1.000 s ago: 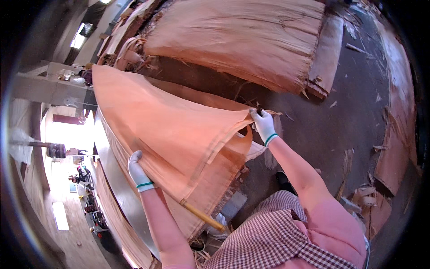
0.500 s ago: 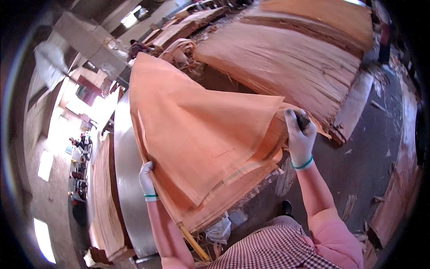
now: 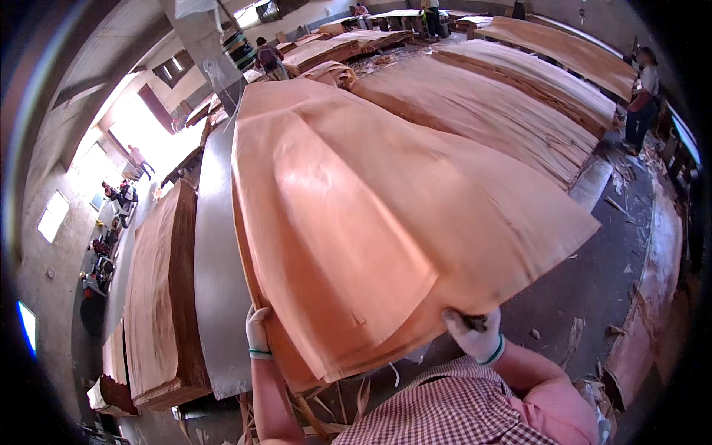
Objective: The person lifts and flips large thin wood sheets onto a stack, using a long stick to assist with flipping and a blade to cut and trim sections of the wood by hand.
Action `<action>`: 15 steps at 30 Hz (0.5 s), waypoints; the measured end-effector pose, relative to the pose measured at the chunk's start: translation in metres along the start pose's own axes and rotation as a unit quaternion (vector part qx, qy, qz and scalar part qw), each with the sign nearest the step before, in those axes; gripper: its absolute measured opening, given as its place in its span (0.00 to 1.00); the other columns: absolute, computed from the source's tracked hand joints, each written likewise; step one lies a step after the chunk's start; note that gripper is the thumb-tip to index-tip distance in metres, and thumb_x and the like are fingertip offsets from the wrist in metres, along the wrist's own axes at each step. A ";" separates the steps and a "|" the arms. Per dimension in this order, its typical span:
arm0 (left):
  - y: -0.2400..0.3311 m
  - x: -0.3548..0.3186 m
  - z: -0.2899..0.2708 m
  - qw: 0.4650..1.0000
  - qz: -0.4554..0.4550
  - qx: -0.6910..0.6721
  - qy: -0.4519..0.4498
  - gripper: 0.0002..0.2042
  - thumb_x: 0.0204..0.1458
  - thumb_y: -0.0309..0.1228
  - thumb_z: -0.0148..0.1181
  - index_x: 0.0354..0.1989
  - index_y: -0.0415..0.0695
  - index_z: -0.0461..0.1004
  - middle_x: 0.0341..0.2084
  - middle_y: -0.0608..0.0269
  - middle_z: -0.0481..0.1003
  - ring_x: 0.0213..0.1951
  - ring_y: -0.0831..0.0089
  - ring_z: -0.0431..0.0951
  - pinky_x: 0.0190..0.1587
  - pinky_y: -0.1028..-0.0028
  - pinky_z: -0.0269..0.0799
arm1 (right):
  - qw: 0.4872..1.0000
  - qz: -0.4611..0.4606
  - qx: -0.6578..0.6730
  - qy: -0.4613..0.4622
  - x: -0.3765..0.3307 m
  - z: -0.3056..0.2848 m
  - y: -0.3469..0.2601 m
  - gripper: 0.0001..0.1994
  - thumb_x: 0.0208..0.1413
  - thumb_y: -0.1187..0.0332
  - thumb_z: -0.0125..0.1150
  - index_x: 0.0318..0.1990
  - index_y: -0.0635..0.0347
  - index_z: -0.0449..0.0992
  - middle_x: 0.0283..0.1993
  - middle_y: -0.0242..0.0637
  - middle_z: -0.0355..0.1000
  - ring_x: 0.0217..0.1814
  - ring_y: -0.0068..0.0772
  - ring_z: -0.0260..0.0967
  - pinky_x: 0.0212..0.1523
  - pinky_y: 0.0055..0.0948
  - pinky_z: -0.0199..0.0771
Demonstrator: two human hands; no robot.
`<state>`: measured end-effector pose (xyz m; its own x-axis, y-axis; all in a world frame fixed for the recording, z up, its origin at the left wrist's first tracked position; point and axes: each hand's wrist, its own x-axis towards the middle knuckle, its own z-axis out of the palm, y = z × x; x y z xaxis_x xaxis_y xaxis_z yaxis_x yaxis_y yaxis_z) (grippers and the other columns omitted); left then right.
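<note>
A large, thin orange-brown wood veneer sheet [image 3: 475, 222] spreads in front of me, with a fold or second layer lying over its near left part. My left hand [image 3: 258, 330], in a white glove with a green cuff, is closed on the sheet's left edge close to the near corner. Its fingertips are partly hidden by the wood. Along the near edge, my right hand [image 3: 475, 335] grips the veneer; its white glove is stained dark at the fingers. The sheet's right corner sticks out beyond that hand, above the floor.
A smooth grey metal tabletop [image 3: 220, 297] runs along the left, beside a tall veneer stack [image 3: 156, 297]. More veneer piles [image 3: 475, 111] fill the far side. One person [image 3: 644, 100] stands at far right, another [image 3: 269, 59] at the back. Wood scraps litter the floor [image 3: 549, 297].
My right hand has come down and nearer to me, and the veneer's right side has swung out and spread wider. My left hand still grips the left edge. The view has tilted up.
</note>
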<state>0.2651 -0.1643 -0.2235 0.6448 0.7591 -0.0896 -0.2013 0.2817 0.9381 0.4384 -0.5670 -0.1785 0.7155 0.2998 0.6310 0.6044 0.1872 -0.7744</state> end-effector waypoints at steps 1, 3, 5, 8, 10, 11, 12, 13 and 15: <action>-0.001 -0.004 -0.033 1.000 -0.004 0.016 0.004 0.15 0.45 0.18 0.48 0.43 0.36 0.70 0.36 0.58 0.75 0.36 0.68 0.78 0.40 0.73 0.76 | 0.996 0.072 0.044 -0.010 -0.021 0.016 -0.005 0.09 0.51 0.78 0.61 0.41 0.64 0.72 0.32 0.30 0.72 0.29 0.19 0.69 0.30 0.20 0.68; -0.004 -0.010 -0.058 0.997 0.006 0.067 0.031 0.15 0.44 0.18 0.48 0.43 0.36 0.71 0.35 0.59 0.75 0.35 0.70 0.77 0.39 0.74 0.75 | 0.975 0.207 0.074 -0.047 -0.052 0.032 -0.004 0.11 0.52 0.76 0.62 0.42 0.64 0.72 0.32 0.31 0.73 0.30 0.22 0.69 0.31 0.22 0.69; -0.007 -0.018 -0.077 0.995 0.015 0.089 0.051 0.15 0.43 0.17 0.48 0.43 0.35 0.71 0.35 0.60 0.75 0.34 0.71 0.76 0.39 0.75 0.75 | 0.936 0.331 0.060 -0.107 -0.075 0.042 0.001 0.13 0.51 0.73 0.62 0.45 0.64 0.72 0.35 0.35 0.74 0.37 0.29 0.72 0.41 0.29 0.71; -0.015 -0.030 -0.105 0.994 0.022 0.074 0.071 0.17 0.43 0.17 0.48 0.44 0.35 0.71 0.35 0.61 0.75 0.33 0.73 0.76 0.39 0.76 0.74 | 0.865 0.467 0.116 -0.140 -0.096 0.062 0.001 0.13 0.53 0.72 0.61 0.46 0.65 0.71 0.37 0.36 0.74 0.39 0.30 0.71 0.42 0.31 0.72; -0.020 -0.033 -0.123 0.994 0.020 0.071 0.079 0.18 0.42 0.17 0.49 0.45 0.35 0.71 0.35 0.61 0.75 0.33 0.74 0.75 0.39 0.77 0.73 | 0.854 0.487 0.141 -0.118 -0.115 0.073 0.023 0.12 0.54 0.72 0.60 0.45 0.64 0.71 0.36 0.34 0.73 0.38 0.28 0.70 0.39 0.27 0.71; -0.022 -0.036 -0.136 0.990 0.035 0.111 0.081 0.19 0.41 0.17 0.50 0.46 0.35 0.71 0.36 0.61 0.75 0.33 0.74 0.75 0.40 0.77 0.72 | 0.863 0.473 0.134 -0.113 -0.126 0.079 0.038 0.12 0.54 0.72 0.60 0.45 0.64 0.71 0.36 0.33 0.73 0.37 0.27 0.70 0.38 0.26 0.71; -0.025 -0.037 -0.137 0.985 0.037 0.118 0.123 0.19 0.40 0.17 0.50 0.45 0.35 0.71 0.35 0.61 0.76 0.33 0.74 0.75 0.40 0.77 0.71 | 0.852 0.491 0.156 -0.093 -0.134 0.085 0.048 0.11 0.55 0.71 0.59 0.44 0.64 0.72 0.35 0.34 0.73 0.35 0.27 0.70 0.36 0.25 0.71; -0.022 -0.032 -0.143 0.983 0.034 0.136 0.118 0.19 0.40 0.17 0.50 0.45 0.35 0.72 0.37 0.59 0.76 0.35 0.71 0.76 0.41 0.75 0.72 | 0.841 0.506 0.177 -0.073 -0.139 0.092 0.060 0.09 0.56 0.70 0.58 0.43 0.63 0.72 0.34 0.35 0.73 0.34 0.27 0.71 0.34 0.25 0.71; -0.026 -0.024 -0.161 0.979 0.023 0.164 0.115 0.19 0.40 0.17 0.49 0.45 0.35 0.72 0.39 0.57 0.76 0.36 0.68 0.77 0.42 0.73 0.73 | 0.794 0.568 0.215 -0.036 -0.131 0.107 0.071 0.07 0.57 0.69 0.56 0.38 0.62 0.72 0.30 0.35 0.73 0.26 0.26 0.70 0.27 0.24 0.70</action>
<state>0.1359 -0.0949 -0.2995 0.4500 0.8892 -0.0829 0.0470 0.0691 0.9965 0.3503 -0.4929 -0.3216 0.6828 0.5532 -0.4773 -0.6023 0.0563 -0.7963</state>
